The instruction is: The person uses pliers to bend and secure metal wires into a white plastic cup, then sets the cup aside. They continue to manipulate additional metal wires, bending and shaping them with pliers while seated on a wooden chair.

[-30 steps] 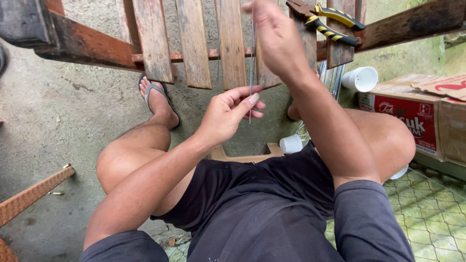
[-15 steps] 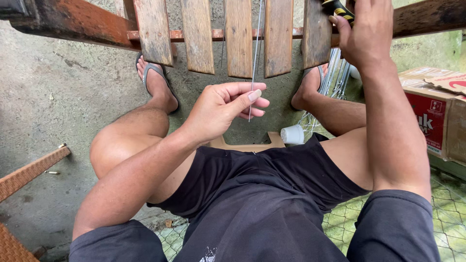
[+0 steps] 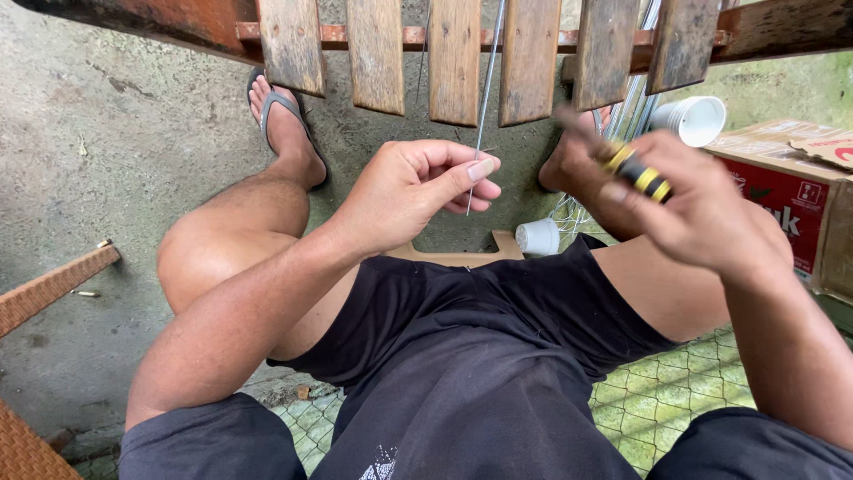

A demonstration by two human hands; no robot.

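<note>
I see wooden slats (image 3: 454,62) crowding the top edge. My left hand (image 3: 413,191) pinches a thin wire (image 3: 484,107) at centre; my right hand (image 3: 702,209), blurred, grips a yellow-black tool (image 3: 638,173).

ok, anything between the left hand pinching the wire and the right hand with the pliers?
Head view: no object between left hand and right hand; only floor and a foot behind.

Five wooden slats (image 3: 453,58), two white cups (image 3: 696,118), one cardboard box (image 3: 786,191), perhaps one tool (image 3: 638,173).

Black shorts (image 3: 498,311), dark sleeves (image 3: 204,440), grey flip-flop (image 3: 283,105).
</note>
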